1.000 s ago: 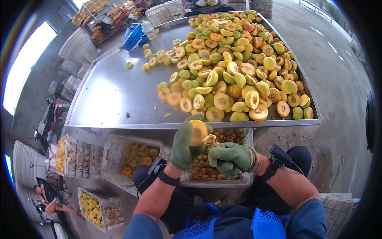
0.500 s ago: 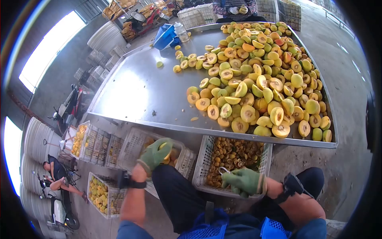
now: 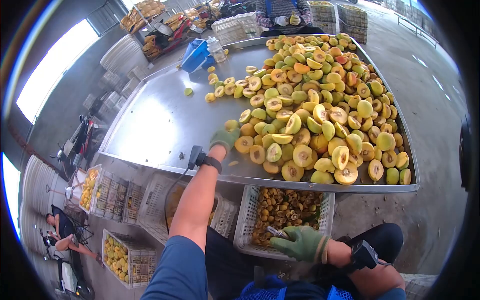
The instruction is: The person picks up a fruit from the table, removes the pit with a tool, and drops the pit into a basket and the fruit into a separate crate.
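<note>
My left hand [image 3: 226, 138], in a green glove, reaches over the near table edge to the left side of a heap of halved yellow-green peaches [image 3: 303, 156]. It is at a peach half [image 3: 231, 125]; its fingers are blurred and partly hidden, so their grip cannot be told. My right hand [image 3: 301, 243], also gloved, is closed around a small metal pitting tool [image 3: 276, 232] whose shiny end sticks out to the left. That hand is over a pale plastic crate [image 3: 243, 220] of brown pits and scraps [image 3: 286, 207].
The metal table [image 3: 145, 125] has a raised rim. A blue container [image 3: 196, 56] and a clear bottle [image 3: 216, 49] stand at its far left. Crates of peaches [image 3: 117, 257] are on the floor at left. Another person [image 3: 284, 20] sits across the table; one [image 3: 64, 227] sits at left.
My left hand has gone from above the left crate, where it held a peach piece, up to the heap on the table. My right hand stays over the pit crate with the tool.
</note>
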The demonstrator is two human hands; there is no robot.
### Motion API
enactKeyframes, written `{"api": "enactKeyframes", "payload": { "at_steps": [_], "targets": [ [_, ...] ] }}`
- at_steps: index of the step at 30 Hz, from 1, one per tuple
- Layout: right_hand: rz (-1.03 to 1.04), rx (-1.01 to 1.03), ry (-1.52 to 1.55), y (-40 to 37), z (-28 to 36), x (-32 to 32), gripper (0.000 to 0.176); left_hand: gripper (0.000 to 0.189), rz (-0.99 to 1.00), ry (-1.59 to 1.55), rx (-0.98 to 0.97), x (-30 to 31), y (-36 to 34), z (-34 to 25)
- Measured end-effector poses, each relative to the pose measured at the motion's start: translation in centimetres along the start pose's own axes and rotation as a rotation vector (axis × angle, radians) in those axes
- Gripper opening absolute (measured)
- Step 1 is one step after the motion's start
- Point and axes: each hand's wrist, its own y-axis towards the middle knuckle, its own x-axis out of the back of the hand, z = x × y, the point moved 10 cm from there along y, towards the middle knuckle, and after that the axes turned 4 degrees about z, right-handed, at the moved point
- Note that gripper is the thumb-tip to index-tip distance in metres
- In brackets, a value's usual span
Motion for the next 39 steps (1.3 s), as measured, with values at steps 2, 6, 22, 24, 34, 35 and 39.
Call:
{"api": "enactKeyframes", "payload": {
  "at_steps": [2, 6, 22, 24, 34, 35, 39],
  "targets": [
    [0.133, -0.574, 0.402, -0.6, -2.7, 0.2, 0.028, 0.054, 0.018, -0.077, -0.108, 0.4, -1.0, -0.3],
    [-0.063, -0.415, 0.513, 0.9, -2.9, 2.5, 0.031, 0.037, 0.27, -0.836, 0.046, 1.7, -6.7, -0.1],
    [-0.303, -0.365, 0.675, 4.7, -3.8, 5.8, 0.03, 0.038, 0.52, -1.136, -0.294, -2.4, -23.4, -9.6],
    [-0.295, -0.367, 0.72, 4.9, -4.4, 5.1, 0.029, 0.043, 0.404, -0.946, -0.494, -2.4, -22.8, -9.6],
    [-0.41, -0.389, 0.024, 3.8, -3.1, 7.6, 0.028, 0.049, 0.492, -1.17, -0.426, -2.8, -24.7, -10.3],
    [-0.372, -0.426, -0.035, 3.7, -3.2, 7.6, 0.03, 0.049, 0.453, -1.121, -0.488, -2.6, -24.8, -10.4],
    [-0.339, -0.463, -0.213, 3.9, -3.6, 6.9, 0.024, 0.043, 0.528, -1.176, -0.362, -3.4, -24.6, -10.2]
  ]
}}
